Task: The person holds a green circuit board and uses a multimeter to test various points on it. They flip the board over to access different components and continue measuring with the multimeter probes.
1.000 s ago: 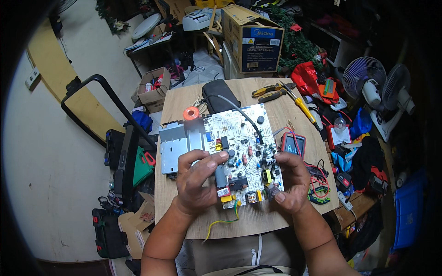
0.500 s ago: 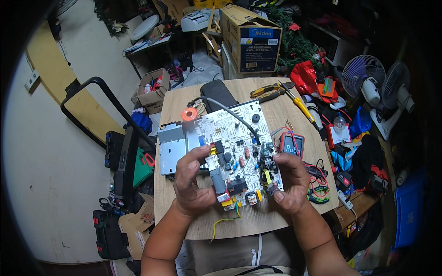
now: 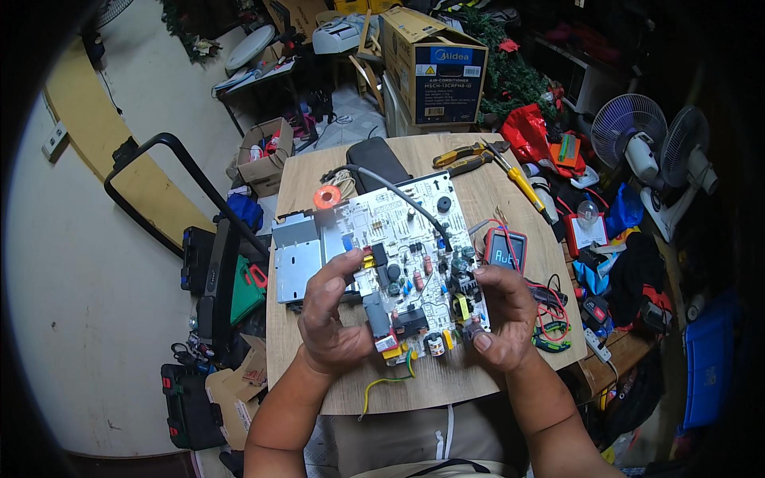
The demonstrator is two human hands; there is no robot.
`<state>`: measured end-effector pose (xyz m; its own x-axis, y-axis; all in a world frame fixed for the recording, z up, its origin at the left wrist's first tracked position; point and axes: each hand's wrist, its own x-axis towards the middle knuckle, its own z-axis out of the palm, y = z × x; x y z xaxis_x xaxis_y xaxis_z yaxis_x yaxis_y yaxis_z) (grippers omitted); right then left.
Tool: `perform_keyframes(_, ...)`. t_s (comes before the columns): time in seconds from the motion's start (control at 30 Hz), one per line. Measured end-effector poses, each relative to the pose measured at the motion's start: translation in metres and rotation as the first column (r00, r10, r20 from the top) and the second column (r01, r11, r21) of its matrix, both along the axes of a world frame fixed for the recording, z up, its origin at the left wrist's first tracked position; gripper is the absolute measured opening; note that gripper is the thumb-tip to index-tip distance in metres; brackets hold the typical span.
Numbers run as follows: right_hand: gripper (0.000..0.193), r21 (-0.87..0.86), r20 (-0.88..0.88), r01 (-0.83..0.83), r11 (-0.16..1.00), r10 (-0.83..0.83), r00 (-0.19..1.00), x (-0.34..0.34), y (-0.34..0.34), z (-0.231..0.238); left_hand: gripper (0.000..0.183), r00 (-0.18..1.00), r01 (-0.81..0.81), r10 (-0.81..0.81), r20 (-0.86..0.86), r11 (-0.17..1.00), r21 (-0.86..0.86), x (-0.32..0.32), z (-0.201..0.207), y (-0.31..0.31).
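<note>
Between my hands I hold a white circuit board (image 3: 406, 239) crowded with components, its face turned up toward me. My left hand (image 3: 333, 315) grips its left edge beside a grey capacitor block, and my right hand (image 3: 508, 317) grips the right edge, thumb near the lower corner. A grey cable (image 3: 390, 189) arches over the board's upper part. From the lower edge hangs a yellow-green wire (image 3: 381, 382). Left of the board lies a grey metal housing (image 3: 298, 267). A red multimeter (image 3: 507, 248) with a lit display lies just beyond my right hand.
On the wooden table (image 3: 470, 388), a soldering iron (image 3: 523, 191), pliers (image 3: 464, 159), a black pouch (image 3: 377, 165) and a solder spool (image 3: 327, 197) lie along the far side. Red and black test leads (image 3: 551, 311) sit at right. Clutter, fans (image 3: 629, 139) and boxes (image 3: 437, 72) surround the table.
Almost nothing differs. The yellow-green wire's loose end has shifted slightly to the left; both hands keep the same hold on the board.
</note>
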<state>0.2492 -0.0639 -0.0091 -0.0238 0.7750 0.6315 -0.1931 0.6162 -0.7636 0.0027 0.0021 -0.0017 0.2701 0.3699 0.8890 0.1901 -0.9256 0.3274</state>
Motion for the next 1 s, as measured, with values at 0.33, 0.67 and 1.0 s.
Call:
perform_keyframes(0.33, 0.069, -0.021, 0.005, -0.003, 1.0, 0.003, 1.0, 0.001, 0.0, 0.0, 0.108, 1.0, -0.019, 0.018, 0.023, 0.999, 0.034, 0.002, -0.001, 0.001)
perform_keyframes(0.67, 0.07, 0.002, 0.013, 0.005, 1.0, -0.005, 1.0, 0.002, 0.001, 0.0, 0.085, 0.996, -0.07, 0.073, -0.051, 0.996, 0.057, 0.002, 0.012, -0.002)
perform_keyframes(1.0, 0.072, -0.006, 0.002, -0.018, 1.0, 0.018, 1.0, 0.002, 0.002, 0.001, 0.063, 0.993, -0.114, 0.114, -0.041, 0.993, 0.009, 0.006, 0.018, -0.006)
